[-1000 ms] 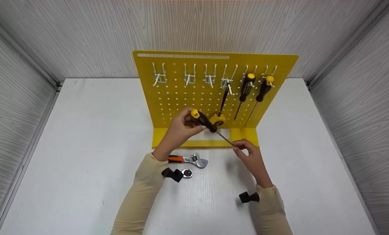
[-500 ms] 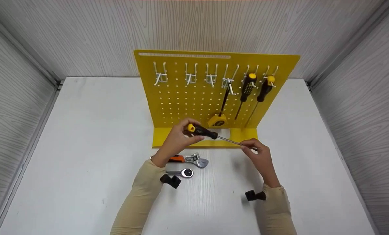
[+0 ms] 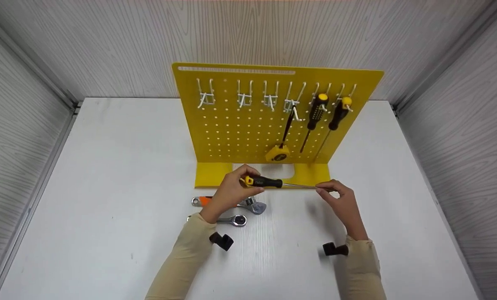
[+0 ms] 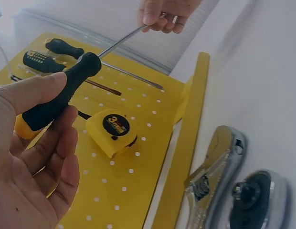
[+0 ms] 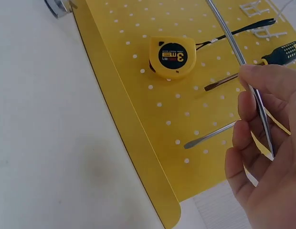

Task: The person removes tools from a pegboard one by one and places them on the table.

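A screwdriver (image 3: 267,182) with a black handle and yellow end is held nearly level in front of the pegboard's base. My left hand (image 3: 236,187) grips its handle between thumb and fingers, as the left wrist view shows up close. At the other end, my right hand (image 3: 339,199) pinches the metal shaft (image 5: 232,42) near its tip. Behind the hands stands the yellow pegboard (image 3: 240,125). An adjustable wrench (image 3: 254,206) and a ratchet wrench (image 3: 239,220) lie on the table by my left wrist, which partly covers both.
Two more screwdrivers (image 3: 317,112) (image 3: 339,114) hang on the board's right hooks. A yellow tape measure (image 3: 278,153) hangs by its black strap to their left. Bare white hooks (image 3: 243,100) sit further left. Wood-grain walls (image 3: 248,33) enclose the white table (image 3: 119,166).
Both hands have come down toward the table's front with the screwdriver. It has turned from a slant to nearly level, and my right hand has shifted right.
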Demonstrator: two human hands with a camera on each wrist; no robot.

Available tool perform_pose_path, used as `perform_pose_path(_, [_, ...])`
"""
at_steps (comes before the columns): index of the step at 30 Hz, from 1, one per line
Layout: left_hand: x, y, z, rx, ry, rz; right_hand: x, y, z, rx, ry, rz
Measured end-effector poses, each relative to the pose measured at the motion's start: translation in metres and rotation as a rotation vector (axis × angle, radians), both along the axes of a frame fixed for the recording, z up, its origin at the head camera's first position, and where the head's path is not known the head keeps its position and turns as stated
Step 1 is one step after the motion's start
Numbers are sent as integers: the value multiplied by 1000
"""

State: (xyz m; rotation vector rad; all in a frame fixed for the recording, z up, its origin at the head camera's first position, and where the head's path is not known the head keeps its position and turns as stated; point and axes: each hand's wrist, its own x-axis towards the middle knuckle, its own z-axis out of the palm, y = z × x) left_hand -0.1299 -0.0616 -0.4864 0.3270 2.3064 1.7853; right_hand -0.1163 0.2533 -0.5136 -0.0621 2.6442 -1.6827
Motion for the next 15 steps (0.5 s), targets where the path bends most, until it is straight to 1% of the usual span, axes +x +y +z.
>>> perform_pose_path(3, [2,4,-1,-19,-32,-15,0,6,-2,19,-9,-6])
perform_pose_path(6, [3,7,-1,-76,-41,-26,1,10,-2,34,-28,-14])
perform_pose_path(8, [4,10,-2,-123,-26,-31,2,13,-2,51,-36,-22])
perform_pose_path(11, [5,14,-5,-179,23,-36,3,18,-1,71,-31,-32])
perform_pose_path(15, [8,20,-11,-199,70,-40,4,26,-2,85,-8,-37])
